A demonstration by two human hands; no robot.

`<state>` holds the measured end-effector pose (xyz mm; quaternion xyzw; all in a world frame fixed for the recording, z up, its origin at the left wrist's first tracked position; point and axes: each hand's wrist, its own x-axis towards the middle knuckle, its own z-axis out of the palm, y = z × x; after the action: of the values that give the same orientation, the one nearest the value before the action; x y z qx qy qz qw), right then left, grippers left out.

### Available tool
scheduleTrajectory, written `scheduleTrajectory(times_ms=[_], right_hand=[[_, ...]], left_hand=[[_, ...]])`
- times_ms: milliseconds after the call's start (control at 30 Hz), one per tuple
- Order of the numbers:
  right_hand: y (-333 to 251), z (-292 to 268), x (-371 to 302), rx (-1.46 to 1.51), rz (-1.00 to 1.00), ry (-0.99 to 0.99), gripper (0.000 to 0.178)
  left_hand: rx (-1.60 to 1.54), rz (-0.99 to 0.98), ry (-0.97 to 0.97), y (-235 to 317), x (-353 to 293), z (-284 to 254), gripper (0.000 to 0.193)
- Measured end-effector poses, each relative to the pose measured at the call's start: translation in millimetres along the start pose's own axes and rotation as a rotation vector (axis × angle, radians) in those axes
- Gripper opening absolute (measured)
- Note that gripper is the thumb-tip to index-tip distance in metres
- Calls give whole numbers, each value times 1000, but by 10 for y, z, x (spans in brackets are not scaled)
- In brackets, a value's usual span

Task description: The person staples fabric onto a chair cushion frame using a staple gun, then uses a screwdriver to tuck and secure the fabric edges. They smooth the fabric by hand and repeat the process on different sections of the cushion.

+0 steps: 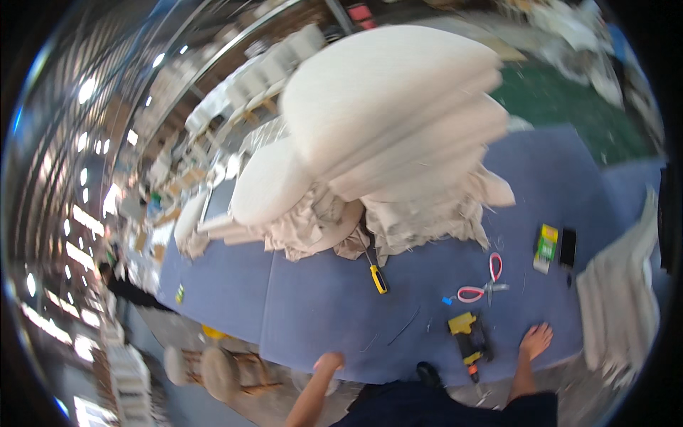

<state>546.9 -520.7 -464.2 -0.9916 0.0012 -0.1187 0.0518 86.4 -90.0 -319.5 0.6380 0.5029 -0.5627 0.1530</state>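
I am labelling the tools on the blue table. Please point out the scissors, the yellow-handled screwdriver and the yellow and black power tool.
scissors (488, 286), head view, on the pivot where the blades meet the pink handles.
yellow-handled screwdriver (378, 279), head view, on the yellow handle.
yellow and black power tool (469, 340), head view, on its body.

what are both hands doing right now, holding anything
Left hand: curled at the blue table edge, holding nothing visible.
Right hand: open, flat on the table beside the yellow tool.

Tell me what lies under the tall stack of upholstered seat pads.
The stack of seat pads rests on loose fabric edges atop the blue table. A yellow-handled screwdriver pokes out; its tip is hidden beneath.
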Motion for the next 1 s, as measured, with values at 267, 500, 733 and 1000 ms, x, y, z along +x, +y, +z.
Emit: scheduleTrajectory(times_ms=[267, 500, 733, 1000], right_hand=[[-536, -685, 157, 349, -317, -190, 27], [-2163, -1058, -865, 807, -867, -518, 20], [-3483, -1643, -2228, 877, -1037, -1087, 52], [-5662, -1790, -2027, 1204, -1061, -957, 51]], left_hand=[[-814, 365, 554, -381, -107, 1704, 57], [-1103, 321, 604, 51, 267, 1596, 87], [-872, 125, 393, -396, 810, 654, 152], [-909, 161, 392, -458, 689, 663, 168]])
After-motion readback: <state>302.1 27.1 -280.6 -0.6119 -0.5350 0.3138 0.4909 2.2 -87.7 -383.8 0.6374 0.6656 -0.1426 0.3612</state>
